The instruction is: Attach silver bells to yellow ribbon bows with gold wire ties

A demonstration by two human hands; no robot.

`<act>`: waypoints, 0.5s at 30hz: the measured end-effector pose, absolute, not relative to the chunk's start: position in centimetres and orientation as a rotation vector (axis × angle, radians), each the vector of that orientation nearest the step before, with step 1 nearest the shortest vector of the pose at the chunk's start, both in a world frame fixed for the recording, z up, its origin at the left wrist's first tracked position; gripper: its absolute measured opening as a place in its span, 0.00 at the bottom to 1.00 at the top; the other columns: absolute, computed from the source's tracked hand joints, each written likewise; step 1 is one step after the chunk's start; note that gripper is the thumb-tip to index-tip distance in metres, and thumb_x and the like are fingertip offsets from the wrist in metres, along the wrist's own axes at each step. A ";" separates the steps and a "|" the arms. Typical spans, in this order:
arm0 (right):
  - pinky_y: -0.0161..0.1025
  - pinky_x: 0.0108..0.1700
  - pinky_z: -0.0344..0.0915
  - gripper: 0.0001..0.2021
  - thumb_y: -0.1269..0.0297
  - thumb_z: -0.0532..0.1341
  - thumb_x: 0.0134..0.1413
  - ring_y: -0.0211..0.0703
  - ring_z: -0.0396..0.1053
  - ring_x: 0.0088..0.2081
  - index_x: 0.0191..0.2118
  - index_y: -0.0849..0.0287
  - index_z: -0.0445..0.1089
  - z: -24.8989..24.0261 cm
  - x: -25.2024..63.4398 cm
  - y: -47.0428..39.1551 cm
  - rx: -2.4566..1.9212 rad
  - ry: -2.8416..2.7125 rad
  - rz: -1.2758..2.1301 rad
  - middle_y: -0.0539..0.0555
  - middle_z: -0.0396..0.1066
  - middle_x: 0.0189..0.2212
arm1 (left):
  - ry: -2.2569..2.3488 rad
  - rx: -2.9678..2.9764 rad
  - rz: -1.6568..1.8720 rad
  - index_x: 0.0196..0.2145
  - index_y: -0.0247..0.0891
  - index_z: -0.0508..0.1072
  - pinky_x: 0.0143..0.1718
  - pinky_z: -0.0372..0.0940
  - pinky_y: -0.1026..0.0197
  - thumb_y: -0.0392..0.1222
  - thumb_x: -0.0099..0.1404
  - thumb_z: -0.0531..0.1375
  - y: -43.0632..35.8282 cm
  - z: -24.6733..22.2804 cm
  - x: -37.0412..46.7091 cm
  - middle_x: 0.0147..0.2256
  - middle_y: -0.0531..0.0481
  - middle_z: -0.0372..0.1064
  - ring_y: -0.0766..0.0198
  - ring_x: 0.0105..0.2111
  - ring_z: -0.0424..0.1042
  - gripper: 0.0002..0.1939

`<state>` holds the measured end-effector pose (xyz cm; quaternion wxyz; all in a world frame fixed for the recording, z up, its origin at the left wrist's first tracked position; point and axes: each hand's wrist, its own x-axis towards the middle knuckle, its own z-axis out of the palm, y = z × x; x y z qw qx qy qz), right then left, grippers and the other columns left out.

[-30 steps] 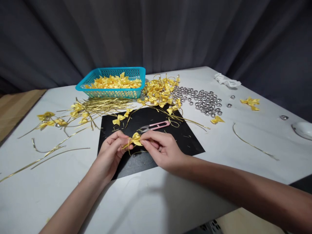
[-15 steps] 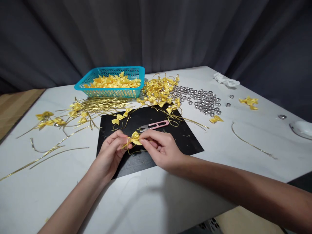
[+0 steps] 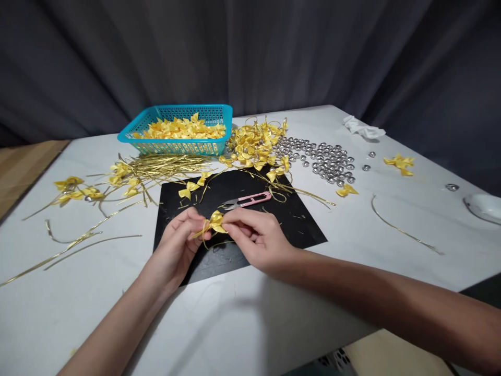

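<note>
Head view: both hands meet over the black mat (image 3: 274,230), near its front edge. Left hand (image 3: 178,245) & right hand (image 3: 256,237) each pinch one yellow bow (image 3: 216,222) between fingertips, held just above the mat. Bow's long axis runs left-right across the table (image 3: 235,324); gold wire tails (image 3: 199,235) trail down-left. One pink snipper (image 3: 250,200) lies behind the hands, mid-mat, blades pointing left. One teal basket (image 3: 176,149) of yellow pieces sits at the far edge. Silver beads (image 3: 329,162) toward the far right, too many to count. 2 loose bows (image 3: 191,187) on the mat's far-left corner.
</note>
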<state>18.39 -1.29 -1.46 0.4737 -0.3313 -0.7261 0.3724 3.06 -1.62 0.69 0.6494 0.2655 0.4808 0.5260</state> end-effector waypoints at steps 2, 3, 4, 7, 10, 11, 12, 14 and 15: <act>0.28 0.22 0.49 0.06 0.71 0.54 0.57 0.28 0.50 0.20 0.31 0.62 0.67 -1.4 18.4 -1.4 -0.811 -1.760 0.924 0.46 0.58 0.21 | 1.089 0.594 1.194 0.18 0.36 0.68 0.17 0.62 0.79 0.30 0.42 0.64 -1.6 0.7 3.1 0.15 0.59 0.66 0.76 0.16 0.66 0.07; 0.28 0.22 0.49 0.06 0.71 0.54 0.57 0.28 0.50 0.20 0.31 0.62 0.67 -1.4 18.4 -1.4 -0.806 -1.754 0.922 0.46 0.57 0.21 | 1.088 0.587 1.194 0.18 0.36 0.68 0.17 0.62 0.79 0.30 0.42 0.64 -1.6 0.7 3.2 0.15 0.59 0.67 0.76 0.16 0.66 0.07; 0.28 0.22 0.49 0.06 0.72 0.54 0.56 0.28 0.49 0.20 0.31 0.62 0.66 -1.4 18.4 -1.4 -0.799 -1.750 0.918 0.46 0.57 0.21 | 1.087 0.581 1.194 0.17 0.35 0.68 0.17 0.62 0.79 0.30 0.41 0.64 -1.6 0.8 3.2 0.15 0.59 0.67 0.77 0.15 0.66 0.07; 0.28 0.22 0.49 0.05 0.72 0.54 0.56 0.28 0.50 0.20 0.31 0.62 0.66 -1.4 18.4 -1.4 -0.799 -1.760 0.900 0.46 0.57 0.21 | 1.083 0.559 1.201 0.18 0.35 0.68 0.18 0.63 0.79 0.29 0.41 0.64 -1.7 0.9 3.2 0.16 0.59 0.67 0.77 0.15 0.67 0.08; 0.29 0.22 0.48 0.06 0.71 0.54 0.56 0.28 0.49 0.20 0.30 0.62 0.66 -1.5 18.4 -1.4 -0.822 -1.772 0.881 0.46 0.57 0.20 | 1.075 0.542 1.208 0.17 0.35 0.68 0.17 0.63 0.79 0.29 0.40 0.64 -1.7 0.9 3.2 0.16 0.60 0.67 0.77 0.15 0.67 0.08; 0.29 0.22 0.48 0.06 0.71 0.54 0.56 0.28 0.49 0.20 0.30 0.62 0.66 -1.5 18.4 -1.4 -0.823 -1.772 0.877 0.46 0.56 0.20 | 1.072 0.541 1.211 0.17 0.35 0.68 0.17 0.63 0.79 0.29 0.40 0.64 -1.7 0.9 3.2 0.16 0.60 0.67 0.77 0.15 0.67 0.08; 0.29 0.22 0.48 0.06 0.72 0.54 0.56 0.29 0.49 0.20 0.30 0.61 0.65 -1.5 18.4 -1.4 -0.820 -1.770 0.875 0.45 0.55 0.20 | 1.069 0.541 1.215 0.17 0.35 0.68 0.17 0.63 0.79 0.28 0.40 0.64 -1.6 0.9 3.2 0.15 0.60 0.67 0.77 0.15 0.66 0.07; 0.29 0.22 0.47 0.06 0.72 0.54 0.56 0.28 0.49 0.20 0.29 0.61 0.65 -1.4 18.4 -1.4 -0.807 -1.765 0.875 0.45 0.54 0.19 | 1.066 0.542 1.217 0.17 0.35 0.69 0.17 0.63 0.79 0.28 0.39 0.64 -1.5 0.9 3.2 0.15 0.59 0.66 0.77 0.15 0.66 0.07; 0.29 0.22 0.47 0.06 0.72 0.54 0.56 0.28 0.49 0.20 0.29 0.62 0.64 -1.4 18.4 -1.4 -0.800 -1.762 0.875 0.45 0.54 0.19 | 1.065 0.542 1.215 0.17 0.35 0.69 0.17 0.63 0.79 0.28 0.39 0.64 -1.5 0.9 3.2 0.15 0.59 0.66 0.77 0.15 0.66 0.07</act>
